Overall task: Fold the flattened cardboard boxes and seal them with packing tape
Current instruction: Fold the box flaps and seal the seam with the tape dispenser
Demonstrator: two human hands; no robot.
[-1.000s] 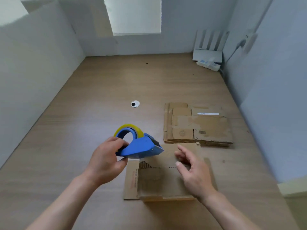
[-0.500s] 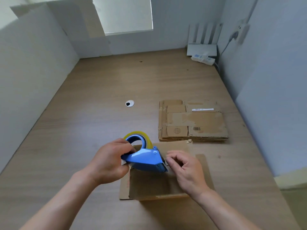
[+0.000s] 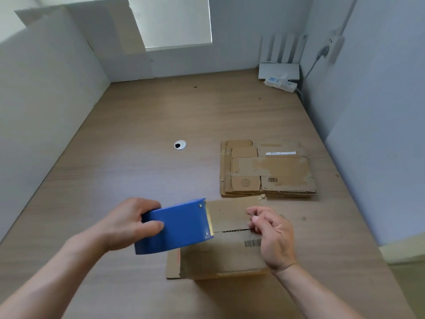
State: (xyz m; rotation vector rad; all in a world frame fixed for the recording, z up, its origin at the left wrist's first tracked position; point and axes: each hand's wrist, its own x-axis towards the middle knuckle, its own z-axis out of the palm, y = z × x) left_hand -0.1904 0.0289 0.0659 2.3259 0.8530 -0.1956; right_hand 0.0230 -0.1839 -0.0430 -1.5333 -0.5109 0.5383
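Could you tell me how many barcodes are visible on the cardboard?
2: one on the near box beside the right hand, one on the stack behind; others may be hidden.

Tape dispenser [image 3: 177, 226]: smooth blue plastic, slight sheen, metal toothed blade. Box [image 3: 220, 256] and flat stack [image 3: 266, 171]: matt brown cardboard, scuffed, torn patches. Table [image 3: 138, 139]: matt wood-grain.

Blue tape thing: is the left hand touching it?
Touching. The head view shows the left hand holding the blue tape dispenser, with the fingers wrapped over its far edge and the thumb pressed on its blue face.
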